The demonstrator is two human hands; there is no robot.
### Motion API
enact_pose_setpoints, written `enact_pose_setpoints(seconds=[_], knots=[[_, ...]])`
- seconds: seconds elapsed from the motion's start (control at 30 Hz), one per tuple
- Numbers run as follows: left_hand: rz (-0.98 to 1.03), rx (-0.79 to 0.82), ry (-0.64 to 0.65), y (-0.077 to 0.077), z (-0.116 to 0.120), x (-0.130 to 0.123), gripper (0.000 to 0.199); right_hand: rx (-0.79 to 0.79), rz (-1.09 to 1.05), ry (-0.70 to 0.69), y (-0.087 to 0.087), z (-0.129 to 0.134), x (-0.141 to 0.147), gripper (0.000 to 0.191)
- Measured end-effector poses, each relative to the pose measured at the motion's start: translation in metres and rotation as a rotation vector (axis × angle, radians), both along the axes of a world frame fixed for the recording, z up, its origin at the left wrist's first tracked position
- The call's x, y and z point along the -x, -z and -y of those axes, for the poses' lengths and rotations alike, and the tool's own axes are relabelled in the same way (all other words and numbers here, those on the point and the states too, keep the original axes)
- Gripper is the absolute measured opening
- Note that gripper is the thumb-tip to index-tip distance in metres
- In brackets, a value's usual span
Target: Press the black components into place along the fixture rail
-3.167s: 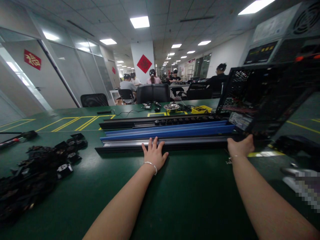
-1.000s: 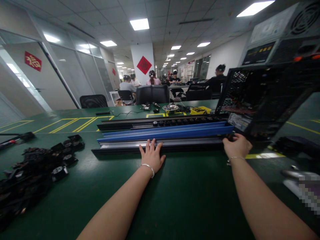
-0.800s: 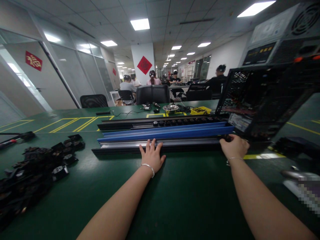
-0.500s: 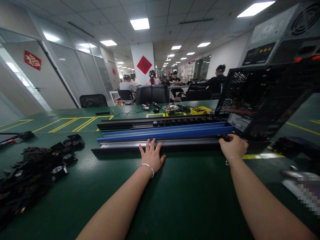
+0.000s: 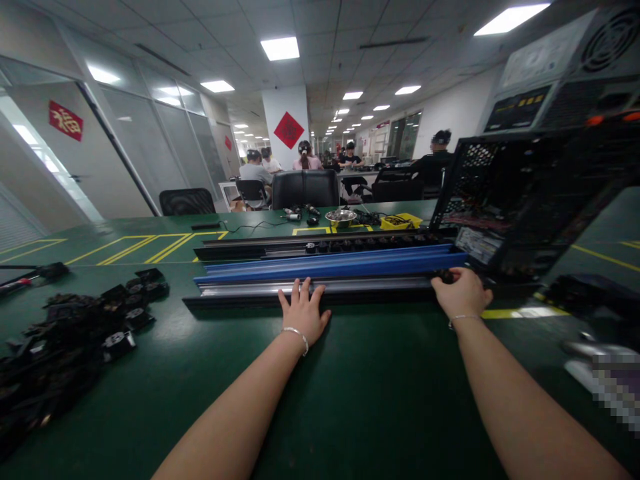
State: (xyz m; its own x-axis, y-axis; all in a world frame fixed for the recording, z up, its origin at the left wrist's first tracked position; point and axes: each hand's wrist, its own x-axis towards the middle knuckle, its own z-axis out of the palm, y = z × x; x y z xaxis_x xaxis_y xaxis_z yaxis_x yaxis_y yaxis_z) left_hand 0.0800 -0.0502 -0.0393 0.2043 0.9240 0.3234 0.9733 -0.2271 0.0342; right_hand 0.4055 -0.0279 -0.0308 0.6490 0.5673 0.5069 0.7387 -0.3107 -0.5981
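Observation:
A long black rail with a shiny channel (image 5: 370, 287) lies crosswise in front of me. My left hand (image 5: 304, 310) rests on its near edge, fingers spread. At the rail's right part, my right hand (image 5: 464, 293) pinches a small dark part (image 5: 444, 275), mostly hidden by the fingers, at the channel. Just behind lies a long blue rail (image 5: 330, 262). Farther back is another black rail (image 5: 230, 251) with a row of small black parts (image 5: 370, 244) along its right half.
A heap of black parts (image 5: 65, 340) covers the left of the green table (image 5: 380, 387). An open computer case (image 5: 530, 193) stands at the right. A metal bowl (image 5: 341, 217) and a yellow tray (image 5: 401, 221) sit at the back. Several people are seated beyond.
My right hand has shifted slightly left along the rail with the small dark part. The left hand has stayed in place.

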Motion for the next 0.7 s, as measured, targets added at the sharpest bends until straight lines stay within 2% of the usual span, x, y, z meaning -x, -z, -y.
enact_pose_setpoints(seconds=[0.7], knots=[[0.011,0.004,0.003,-0.001,0.000,-0.001,0.058,0.082,0.098,-0.085,-0.004,0.001,0.015,0.029]])
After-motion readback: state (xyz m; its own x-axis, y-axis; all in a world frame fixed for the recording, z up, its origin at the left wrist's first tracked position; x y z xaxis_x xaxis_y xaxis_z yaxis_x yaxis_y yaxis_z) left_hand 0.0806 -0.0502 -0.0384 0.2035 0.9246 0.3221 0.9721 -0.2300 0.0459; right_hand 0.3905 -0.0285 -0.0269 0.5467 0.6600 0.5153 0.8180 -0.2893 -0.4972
